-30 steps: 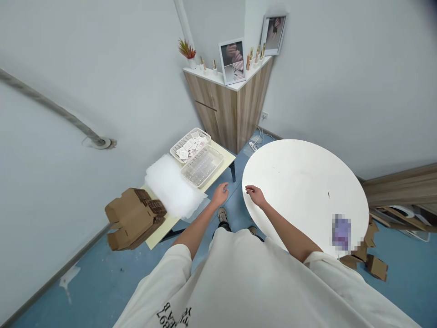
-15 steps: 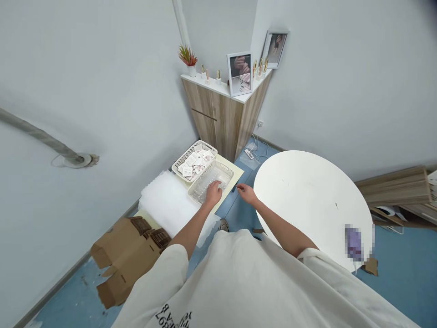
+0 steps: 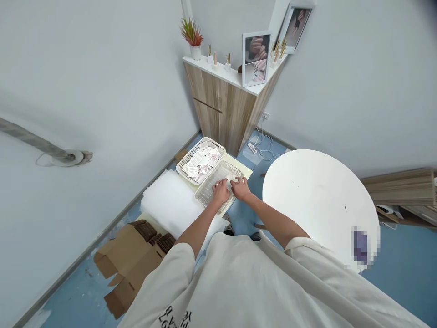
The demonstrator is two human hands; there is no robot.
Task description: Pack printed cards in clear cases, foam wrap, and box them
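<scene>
Two cream plastic baskets stand side by side on a low surface in front of me. In the nearer basket (image 3: 233,166) lie clear, shiny plastic pieces (image 3: 208,187), too small to make out singly. My left hand (image 3: 221,192) is over these pieces, fingers apart and pointing down. Close beside it, my right hand (image 3: 241,188) reaches over the basket's right side with its fingers spread and bent. Whether the fingertips touch the pieces cannot be made out. The farther basket (image 3: 182,160) holds a heap of small white printed packets (image 3: 204,158).
White foam sheets (image 3: 167,200) are stacked left of the baskets, with folded brown cardboard (image 3: 131,255) nearer me. A round white table (image 3: 317,191) stands at right. Behind is a wooden corner cabinet (image 3: 221,109), with a power strip (image 3: 252,148) and cords on the floor.
My right hand has moved left from beside the table to the nearer basket, next to my left hand. Its fingers have spread from a closed shape. The view has shifted slightly.
</scene>
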